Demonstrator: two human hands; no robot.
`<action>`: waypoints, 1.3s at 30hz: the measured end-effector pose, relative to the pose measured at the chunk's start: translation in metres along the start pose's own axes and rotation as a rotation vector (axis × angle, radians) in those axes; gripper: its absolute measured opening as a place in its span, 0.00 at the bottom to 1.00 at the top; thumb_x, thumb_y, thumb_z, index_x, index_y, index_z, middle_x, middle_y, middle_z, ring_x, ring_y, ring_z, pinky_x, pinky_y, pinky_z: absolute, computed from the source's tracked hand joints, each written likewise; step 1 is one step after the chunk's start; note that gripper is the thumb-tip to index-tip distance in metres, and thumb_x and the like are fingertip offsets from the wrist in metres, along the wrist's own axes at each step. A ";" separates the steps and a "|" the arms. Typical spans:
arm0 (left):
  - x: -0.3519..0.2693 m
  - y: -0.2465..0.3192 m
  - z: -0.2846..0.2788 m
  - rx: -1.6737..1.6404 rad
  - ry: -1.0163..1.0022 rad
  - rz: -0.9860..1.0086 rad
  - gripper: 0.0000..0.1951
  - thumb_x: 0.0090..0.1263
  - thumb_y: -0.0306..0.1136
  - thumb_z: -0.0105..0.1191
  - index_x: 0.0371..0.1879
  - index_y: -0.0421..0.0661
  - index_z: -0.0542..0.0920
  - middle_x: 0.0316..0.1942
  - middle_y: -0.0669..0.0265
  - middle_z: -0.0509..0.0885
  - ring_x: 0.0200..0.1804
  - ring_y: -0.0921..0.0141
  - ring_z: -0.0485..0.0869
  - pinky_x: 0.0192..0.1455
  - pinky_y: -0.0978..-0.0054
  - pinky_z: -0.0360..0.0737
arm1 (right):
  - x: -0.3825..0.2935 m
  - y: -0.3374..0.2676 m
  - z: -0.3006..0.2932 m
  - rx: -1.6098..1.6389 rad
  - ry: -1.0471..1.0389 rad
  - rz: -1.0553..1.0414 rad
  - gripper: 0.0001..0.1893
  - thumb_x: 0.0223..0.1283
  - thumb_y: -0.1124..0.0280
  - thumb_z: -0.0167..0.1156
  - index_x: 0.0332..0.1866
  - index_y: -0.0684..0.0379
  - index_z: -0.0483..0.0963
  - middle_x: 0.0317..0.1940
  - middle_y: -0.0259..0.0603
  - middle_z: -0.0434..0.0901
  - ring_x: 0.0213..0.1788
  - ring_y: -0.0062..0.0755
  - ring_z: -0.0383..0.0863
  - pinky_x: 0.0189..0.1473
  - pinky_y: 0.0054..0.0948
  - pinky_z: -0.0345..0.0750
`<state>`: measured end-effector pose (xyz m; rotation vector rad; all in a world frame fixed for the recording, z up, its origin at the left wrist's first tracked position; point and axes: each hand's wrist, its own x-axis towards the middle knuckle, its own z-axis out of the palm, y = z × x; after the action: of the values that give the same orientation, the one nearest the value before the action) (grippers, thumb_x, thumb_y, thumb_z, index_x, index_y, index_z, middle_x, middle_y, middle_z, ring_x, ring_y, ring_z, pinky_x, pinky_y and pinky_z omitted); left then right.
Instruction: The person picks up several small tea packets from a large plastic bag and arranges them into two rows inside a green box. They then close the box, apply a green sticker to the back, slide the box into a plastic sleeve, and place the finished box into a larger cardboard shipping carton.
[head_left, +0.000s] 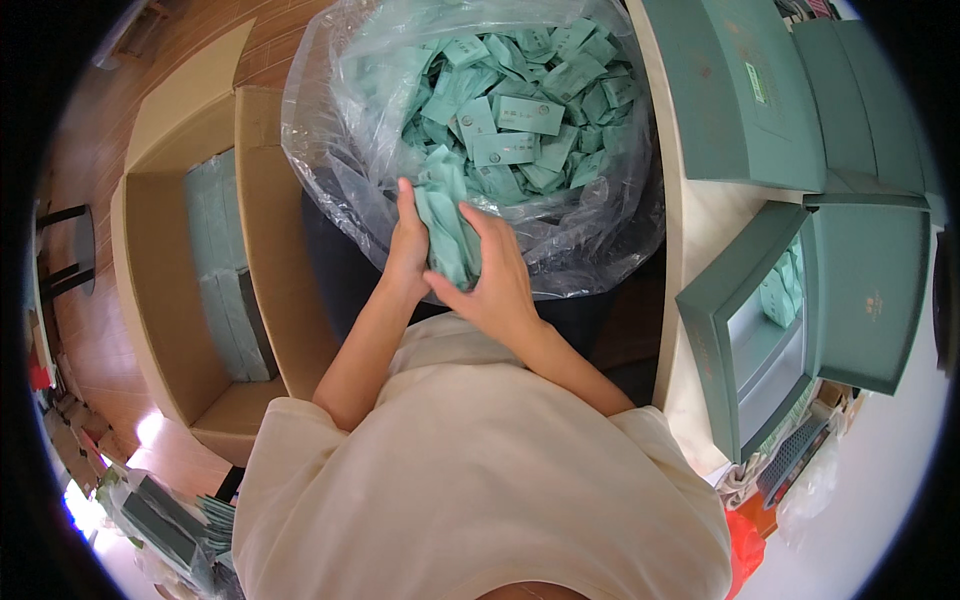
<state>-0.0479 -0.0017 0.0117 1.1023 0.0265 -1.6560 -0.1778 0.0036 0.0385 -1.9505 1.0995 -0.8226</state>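
Between my two hands is a row of green sachets (448, 217), held upright and pressed together at the near rim of a clear plastic bag (330, 150). My left hand (409, 244) supports the row from the left, thumb along its side. My right hand (495, 270) curves around its right side, fingers spread against it. Inside the bag lies a loose heap of similar sachets (529, 115), several with printed writing. On the table at the right, an opened green gift box (739, 330) has a pale lined inside with some sachets (782, 289) in its far part.
An open cardboard carton (262, 247) at my left contains wrapped green boxes (221, 262). Large green boxes (739, 90) stand on the pale table (694, 247) at the right. Behind me on the left are plastic-wrapped items (161, 525); a red bag (742, 551) hangs at lower right.
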 end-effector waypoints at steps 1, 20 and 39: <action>-0.001 0.005 0.002 -0.066 0.011 -0.017 0.36 0.72 0.67 0.31 0.60 0.47 0.73 0.50 0.65 0.79 0.52 0.67 0.78 0.58 0.66 0.75 | -0.002 -0.004 -0.002 -0.009 -0.001 -0.030 0.42 0.40 0.62 0.76 0.63 0.63 0.64 0.55 0.53 0.71 0.56 0.54 0.71 0.57 0.43 0.70; -0.003 0.008 0.002 -0.092 -0.102 -0.092 0.37 0.73 0.67 0.32 0.62 0.46 0.72 0.46 0.68 0.79 0.43 0.70 0.78 0.49 0.71 0.78 | 0.013 -0.009 -0.017 -0.194 -0.113 -0.429 0.28 0.41 0.59 0.74 0.51 0.54 0.76 0.58 0.41 0.72 0.55 0.46 0.72 0.53 0.41 0.68; -0.002 0.018 0.001 -0.094 0.130 0.276 0.33 0.74 0.66 0.30 0.46 0.47 0.76 0.37 0.68 0.78 0.40 0.71 0.77 0.45 0.72 0.76 | 0.002 -0.019 -0.015 0.239 -0.113 0.291 0.19 0.61 0.67 0.61 0.55 0.64 0.71 0.46 0.49 0.77 0.44 0.47 0.78 0.49 0.39 0.75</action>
<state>-0.0348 -0.0079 0.0229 1.0886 0.0345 -1.3237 -0.1808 0.0040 0.0623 -1.5749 1.1282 -0.6450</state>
